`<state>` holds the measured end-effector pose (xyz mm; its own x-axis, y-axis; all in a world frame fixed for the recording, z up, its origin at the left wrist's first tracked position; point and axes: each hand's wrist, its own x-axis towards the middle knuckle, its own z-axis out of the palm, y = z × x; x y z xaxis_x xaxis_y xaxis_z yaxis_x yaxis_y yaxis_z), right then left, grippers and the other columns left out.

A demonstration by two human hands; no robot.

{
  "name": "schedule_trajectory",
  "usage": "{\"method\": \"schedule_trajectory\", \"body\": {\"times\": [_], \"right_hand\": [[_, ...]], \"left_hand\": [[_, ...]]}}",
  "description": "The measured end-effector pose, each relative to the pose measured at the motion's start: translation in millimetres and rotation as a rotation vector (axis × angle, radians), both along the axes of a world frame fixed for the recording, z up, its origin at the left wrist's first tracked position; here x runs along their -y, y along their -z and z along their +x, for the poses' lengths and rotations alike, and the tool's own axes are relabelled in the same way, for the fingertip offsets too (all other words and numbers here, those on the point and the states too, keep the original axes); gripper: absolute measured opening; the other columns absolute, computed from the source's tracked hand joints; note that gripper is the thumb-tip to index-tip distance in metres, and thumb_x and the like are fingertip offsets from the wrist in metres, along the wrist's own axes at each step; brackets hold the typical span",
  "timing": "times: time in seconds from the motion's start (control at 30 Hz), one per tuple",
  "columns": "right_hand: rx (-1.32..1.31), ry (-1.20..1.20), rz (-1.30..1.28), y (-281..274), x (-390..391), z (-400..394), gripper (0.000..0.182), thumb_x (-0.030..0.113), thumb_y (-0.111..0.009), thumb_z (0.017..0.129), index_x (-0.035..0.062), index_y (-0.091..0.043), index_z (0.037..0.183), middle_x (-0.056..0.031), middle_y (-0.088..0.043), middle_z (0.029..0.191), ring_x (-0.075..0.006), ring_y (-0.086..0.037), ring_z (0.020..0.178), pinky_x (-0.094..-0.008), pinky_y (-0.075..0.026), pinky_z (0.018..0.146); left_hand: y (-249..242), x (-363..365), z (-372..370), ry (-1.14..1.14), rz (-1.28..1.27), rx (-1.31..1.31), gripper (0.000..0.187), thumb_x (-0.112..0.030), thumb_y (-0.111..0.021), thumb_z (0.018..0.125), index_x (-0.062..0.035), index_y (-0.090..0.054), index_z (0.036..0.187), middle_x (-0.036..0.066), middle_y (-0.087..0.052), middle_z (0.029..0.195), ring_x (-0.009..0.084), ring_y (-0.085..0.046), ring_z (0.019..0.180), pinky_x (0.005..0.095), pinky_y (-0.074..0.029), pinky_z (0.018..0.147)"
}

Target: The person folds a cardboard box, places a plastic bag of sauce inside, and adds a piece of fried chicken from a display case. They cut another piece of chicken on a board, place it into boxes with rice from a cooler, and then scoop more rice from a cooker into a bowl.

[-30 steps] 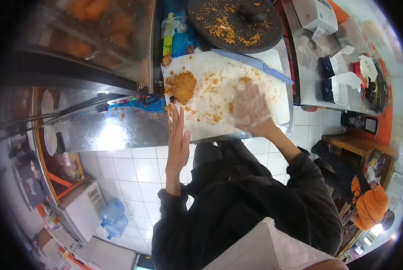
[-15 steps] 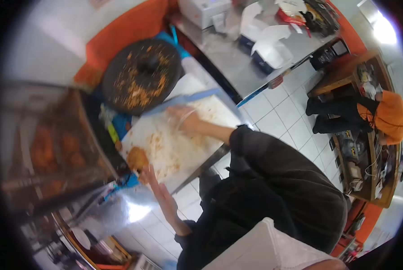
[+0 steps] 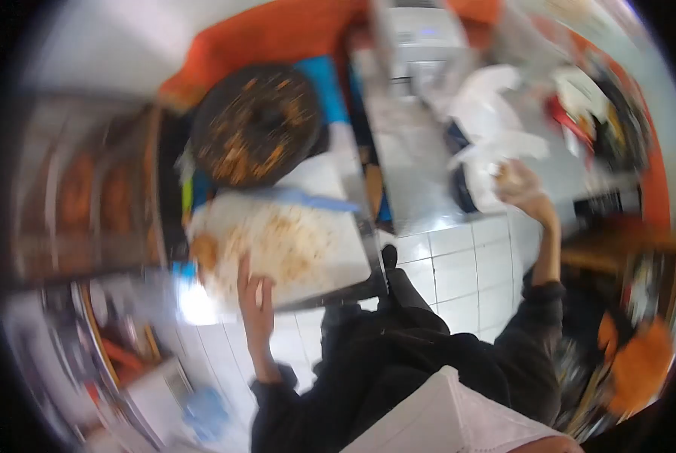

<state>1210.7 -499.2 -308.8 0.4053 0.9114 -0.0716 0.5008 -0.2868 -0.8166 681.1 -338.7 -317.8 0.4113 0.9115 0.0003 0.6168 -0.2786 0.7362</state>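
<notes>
My left hand (image 3: 256, 302) is at the near left edge of the white cutting board (image 3: 330, 260), fingers stretched and apart with nothing in them. Just left of its fingertips lies a browned, fried-looking piece of food (image 3: 203, 251). Brown crumbs (image 3: 281, 226) are scattered over the board. Over at the right, my right hand (image 3: 520, 187) is at the open white takeaway box (image 3: 481, 177), fingers curled. A small pale-brown bit shows at its fingertips, too blurred to name. Another open white box (image 3: 483, 106) stands behind.
A round dark pan-like tray (image 3: 258, 124) with brown scraps sits behind the board. A long blue item (image 3: 300, 198) lies along the board's back edge. A glass display case (image 3: 89, 196) stands left; a white machine (image 3: 427, 38) stands on the metal counter (image 3: 413, 174). A person in orange (image 3: 640, 366) is at lower right.
My right hand has gone from the board to the white box on the right. My left hand has come off the fried piece, which stays on the board. The view has turned right.
</notes>
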Motion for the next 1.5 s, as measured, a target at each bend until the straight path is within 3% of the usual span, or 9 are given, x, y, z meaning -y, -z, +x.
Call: {"method": "schedule_trajectory", "body": {"times": [0.17,0.33,0.4,0.53,0.6,0.83,1.2,1.33,1.5], "right_hand": [[1.419,-0.438,0.104,63.1,-20.0,32.5,0.052,0.026,-0.066,0.073,0.0091,-0.053,0.121,-0.0128,-0.053,0.122,-0.0337,-0.048,0.114,-0.0466,-0.036,0.098],[1.464,0.113,0.103,-4.5,-47.1,-70.3,0.063,0.032,-0.07,0.07,0.0108,-0.05,0.126,-0.0152,-0.051,0.124,-0.0351,-0.044,0.117,-0.0496,-0.032,0.101],[0.878,0.275,0.487,-26.1,-71.2,-120.8,0.07,0.042,-0.073,0.068,0.0081,-0.051,0.125,-0.0159,-0.051,0.122,-0.0349,-0.048,0.113,-0.0462,-0.037,0.097],[1.435,-0.141,0.338,36.7,-119.9,-259.0,0.082,0.05,-0.078,0.062,0.0002,-0.05,0.122,-0.0193,-0.052,0.121,-0.0357,-0.055,0.101,-0.0397,-0.045,0.089],[0.284,-0.433,0.537,10.5,-189.0,-378.4,0.085,0.036,-0.08,0.062,0.0059,-0.042,0.132,-0.0195,-0.04,0.134,-0.0376,-0.042,0.12,-0.046,-0.039,0.096],[0.783,-0.391,0.363,122.5,-306.3,-573.5,0.075,0.039,-0.063,0.071,0.0025,-0.038,0.131,-0.0242,-0.044,0.122,-0.0404,-0.041,0.114,-0.0452,-0.037,0.093],[0.661,-0.445,-0.114,61.2,-231.1,-482.4,0.057,0.025,-0.06,0.075,0.0045,-0.042,0.125,-0.0199,-0.046,0.108,-0.0339,-0.043,0.105,-0.0441,-0.039,0.088],[0.545,-0.372,0.379,50.5,-222.3,-418.0,0.061,0.028,-0.063,0.07,0.0011,-0.045,0.123,-0.0201,-0.049,0.115,-0.0376,-0.044,0.111,-0.0481,-0.036,0.091],[1.385,-0.25,-0.129,110.9,-206.8,-312.4,0.048,0.019,-0.053,0.077,0.0001,-0.046,0.12,-0.0167,-0.055,0.11,-0.0359,-0.051,0.099,-0.0473,-0.039,0.088]], "left_hand": [[-22.4,-1.2,10.1,0.03,0.108,-0.14,0.037,-0.016,-0.065,0.08,-0.01,-0.051,0.113,0.016,-0.028,0.145,0.0342,-0.027,0.133,0.0428,-0.024,0.107],[-20.7,19.9,-40.5,-0.18,0.104,-0.223,0.036,-0.019,-0.064,0.082,-0.0132,-0.053,0.116,0.015,-0.025,0.146,0.0343,-0.022,0.135,0.044,-0.024,0.108],[-12.4,24.2,-67.1,-0.217,0.104,-0.239,0.034,-0.018,-0.064,0.082,-0.0132,-0.054,0.114,0.015,-0.025,0.147,0.0343,-0.022,0.136,0.044,-0.024,0.108],[-9.1,25.3,-105.3,-0.299,0.137,-0.148,0.03,-0.01,-0.063,0.082,-0.0112,-0.056,0.111,0.015,-0.027,0.146,0.0355,-0.027,0.133,0.0433,-0.029,0.105],[-4.9,22.7,-122.0,-0.343,0.129,-0.095,0.029,-0.009,-0.063,0.082,-0.0105,-0.057,0.11,0.015,-0.028,0.145,0.0357,-0.027,0.133,0.0431,-0.029,0.105],[30.3,15.6,-185.4,-0.292,-0.037,0.061,0.026,-0.008,-0.058,0.085,-0.0097,-0.057,0.111,0.014,-0.03,0.145,0.0343,-0.024,0.135,0.0427,-0.025,0.107],[4.4,-36.5,-242.5,-0.239,-0.075,0.063,0.024,-0.012,-0.053,0.089,-0.0091,-0.056,0.113,0.012,-0.031,0.144,0.0342,-0.023,0.135,0.0459,-0.023,0.108],[-3.7,-43.4,-216.8,-0.212,-0.028,0.077,0.018,-0.011,-0.053,0.089,-0.0085,-0.058,0.107,0.012,-0.035,0.141,0.0334,-0.027,0.133,0.0457,-0.024,0.107],[13.1,-30.3,-196.8,-0.141,-0.017,0.054,0.01,-0.011,-0.058,0.086,-0.0068,-0.056,0.095,0.011,-0.038,0.139,0.0334,-0.031,0.131,0.0456,-0.026,0.105]]}}
